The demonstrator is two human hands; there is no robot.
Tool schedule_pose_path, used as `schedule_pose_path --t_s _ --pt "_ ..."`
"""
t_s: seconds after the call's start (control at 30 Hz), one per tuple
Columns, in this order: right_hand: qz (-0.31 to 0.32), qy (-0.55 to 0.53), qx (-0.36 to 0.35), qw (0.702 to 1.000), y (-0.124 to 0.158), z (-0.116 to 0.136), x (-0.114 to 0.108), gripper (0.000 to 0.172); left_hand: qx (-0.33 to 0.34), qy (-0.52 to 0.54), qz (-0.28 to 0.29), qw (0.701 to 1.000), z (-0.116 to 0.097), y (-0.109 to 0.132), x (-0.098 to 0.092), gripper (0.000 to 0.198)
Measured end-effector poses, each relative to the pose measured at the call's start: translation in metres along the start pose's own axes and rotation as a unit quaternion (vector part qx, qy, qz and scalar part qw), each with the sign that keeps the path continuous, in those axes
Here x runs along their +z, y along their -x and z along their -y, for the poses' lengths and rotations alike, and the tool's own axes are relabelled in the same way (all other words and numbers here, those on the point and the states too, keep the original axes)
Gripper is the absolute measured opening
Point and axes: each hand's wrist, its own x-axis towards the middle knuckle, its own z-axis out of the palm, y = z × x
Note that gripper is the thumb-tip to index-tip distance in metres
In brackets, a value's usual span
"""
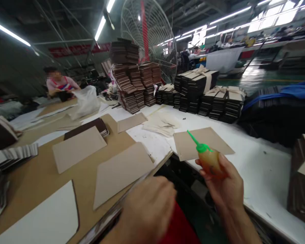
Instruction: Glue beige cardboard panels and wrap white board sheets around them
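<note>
My right hand (225, 179) is wrapped round a squeeze bottle (210, 162) with amber contents and a green cap. Its thin green nozzle points up and to the left, over a beige panel (205, 140) on the white table. My left hand (149, 206) is blurred at the front edge of the brown-covered table. Its fingers look curled closed, and whatever they may hold is hidden. Just beyond it lies a larger beige panel (122, 173). Further left are another beige panel (78, 149) and a white panel with rounded corners (48, 217).
A gap (183, 183) separates the brown-covered table (40, 183) from the white table (264, 176). Tied stacks of dark pieces (193, 91) and tall brown stacks (132, 81) stand at the back, before a large fan (152, 30). A co-worker (59, 84) is at the far left.
</note>
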Motion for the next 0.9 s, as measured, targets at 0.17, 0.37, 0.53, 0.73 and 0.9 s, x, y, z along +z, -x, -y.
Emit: schedule_pose_path --t_s 0.17,0.37,0.53,0.73,0.9 --pt "0.064 0.083 0.012 0.994 -0.009 -0.011 0.02 0.029 -0.225 -0.124 0.16 0.953 0.097 0.077 0.0 0.042" --pt "0.135 0.152 0.021 0.979 -0.006 -0.014 0.054 0.03 -0.276 -0.038 0.164 0.946 0.102 0.079 0.009 0.032" --pt "0.163 0.194 0.011 0.967 -0.008 -0.013 0.073 0.031 -0.28 -0.007 0.141 0.95 0.107 0.079 0.005 0.028" --pt "0.194 0.258 0.014 0.946 -0.015 -0.018 0.096 0.03 -0.266 -0.017 0.112 0.957 0.108 0.085 0.01 0.024" --pt "0.224 0.342 -0.019 0.912 -0.016 -0.031 0.124 0.036 -0.246 -0.013 0.05 0.968 0.1 0.095 0.006 0.022"
